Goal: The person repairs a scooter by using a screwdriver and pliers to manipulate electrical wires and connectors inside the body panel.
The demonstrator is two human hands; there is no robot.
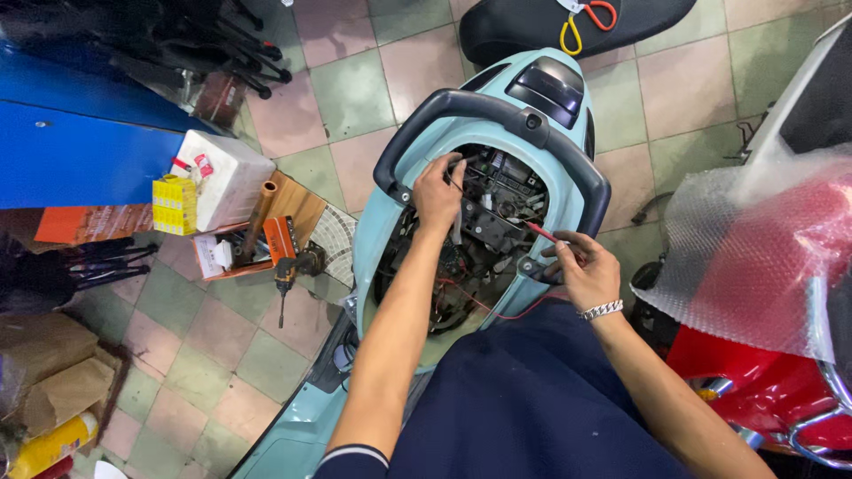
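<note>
A light blue scooter (390, 222) stands below me with its seat off and the rear compartment (488, 222) of wiring and black parts exposed. My left hand (437, 191) reaches into the compartment's upper left and pinches a thin black probe or wire near the black grab rail (497, 111). My right hand (586, 270), with a silver bracelet on the wrist, holds a red test probe (540, 232) whose tip points into the middle of the compartment. A red lead (497, 310) trails from it across the opening.
A red scooter wrapped in bubble wrap (754, 257) stands close on the right. On the tiled floor at left lie a cordless drill (288, 266), small boxes (209, 182) and a wooden board. A blue bench (71, 151) is far left; a black seat (568, 27) lies ahead.
</note>
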